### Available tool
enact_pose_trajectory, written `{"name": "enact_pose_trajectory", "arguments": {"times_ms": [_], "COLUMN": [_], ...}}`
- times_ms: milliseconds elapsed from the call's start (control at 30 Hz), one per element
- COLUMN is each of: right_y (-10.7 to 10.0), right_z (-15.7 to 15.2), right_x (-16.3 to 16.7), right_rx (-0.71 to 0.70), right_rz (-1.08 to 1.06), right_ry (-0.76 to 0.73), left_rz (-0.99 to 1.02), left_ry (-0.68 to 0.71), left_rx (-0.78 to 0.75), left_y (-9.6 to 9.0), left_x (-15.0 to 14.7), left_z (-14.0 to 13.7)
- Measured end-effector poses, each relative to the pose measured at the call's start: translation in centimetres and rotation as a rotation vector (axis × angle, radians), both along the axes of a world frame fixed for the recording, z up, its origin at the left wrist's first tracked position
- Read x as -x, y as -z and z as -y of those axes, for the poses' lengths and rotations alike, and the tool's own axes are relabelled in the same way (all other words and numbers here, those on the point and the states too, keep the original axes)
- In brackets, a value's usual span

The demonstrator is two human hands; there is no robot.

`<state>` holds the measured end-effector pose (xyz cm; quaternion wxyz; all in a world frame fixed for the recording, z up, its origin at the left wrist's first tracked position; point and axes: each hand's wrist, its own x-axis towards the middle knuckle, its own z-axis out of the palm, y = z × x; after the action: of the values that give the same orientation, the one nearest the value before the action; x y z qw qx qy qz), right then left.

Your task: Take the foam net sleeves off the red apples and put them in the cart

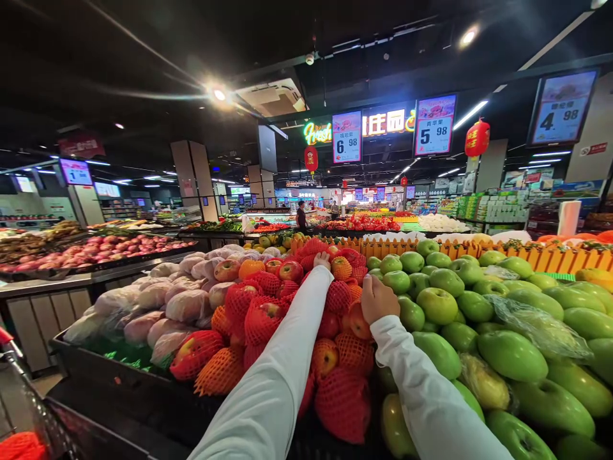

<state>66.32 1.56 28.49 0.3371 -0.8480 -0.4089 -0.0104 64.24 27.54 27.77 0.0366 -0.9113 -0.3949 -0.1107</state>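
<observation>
My left hand (322,259) reaches to the far part of the red apple heap. Its fingers are curled down among apples in red foam nets (313,248); what they grip, if anything, is hidden. My right hand (378,299) is closed at the border between the red and green apples. A bare red apple (358,321) lies against it, and the curled fingers are mostly out of sight. Just right of that hand are green apples (410,313). Netted apples (342,404) in red and orange foam fill the space between and below my sleeves.
Fruit in clear bags (186,305) is heaped on the left of the black display bin (119,383). Bagged fruit (541,327) lies on the green apples. An orange picket fence (536,252) runs behind. A cart rail (33,390) stands at lower left. A person (301,217) is farther back.
</observation>
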Motion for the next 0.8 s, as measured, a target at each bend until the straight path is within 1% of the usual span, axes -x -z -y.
{"name": "enact_pose_trajectory", "arguments": {"times_ms": [133, 233, 400, 533, 600, 700, 800], "right_y": [0.0, 0.0, 0.0, -0.1, -0.1, -0.2, -0.3], "right_z": [-0.1, -0.1, 0.0, 0.1, 0.2, 0.2, 0.3], "right_x": [-0.1, -0.2, 0.0, 0.1, 0.2, 0.2, 0.3], "right_rx": [0.009, 0.006, 0.003, -0.002, -0.001, 0.005, 0.006], "right_rz": [0.017, 0.029, 0.043, 0.044, 0.036, 0.02, 0.015], "right_ry": [0.0, 0.002, -0.001, -0.004, -0.005, -0.005, -0.004], "left_rz": [-0.046, -0.054, -0.06, -0.094, -0.088, -0.056, 0.006], "left_ry": [-0.05, -0.05, 0.033, 0.111, 0.131, 0.117, 0.102], "left_rx": [0.034, 0.079, 0.107, 0.097, 0.096, 0.093, 0.096], "left_y": [-0.6, -1.1, -2.7, -4.6, -5.2, -5.4, -4.8], "left_x": [-0.3, -0.2, 1.2, 2.9, 3.8, 5.1, 6.0], "left_z": [0.1, 0.4, 0.0, -1.5, -2.3, -2.9, -3.1]}}
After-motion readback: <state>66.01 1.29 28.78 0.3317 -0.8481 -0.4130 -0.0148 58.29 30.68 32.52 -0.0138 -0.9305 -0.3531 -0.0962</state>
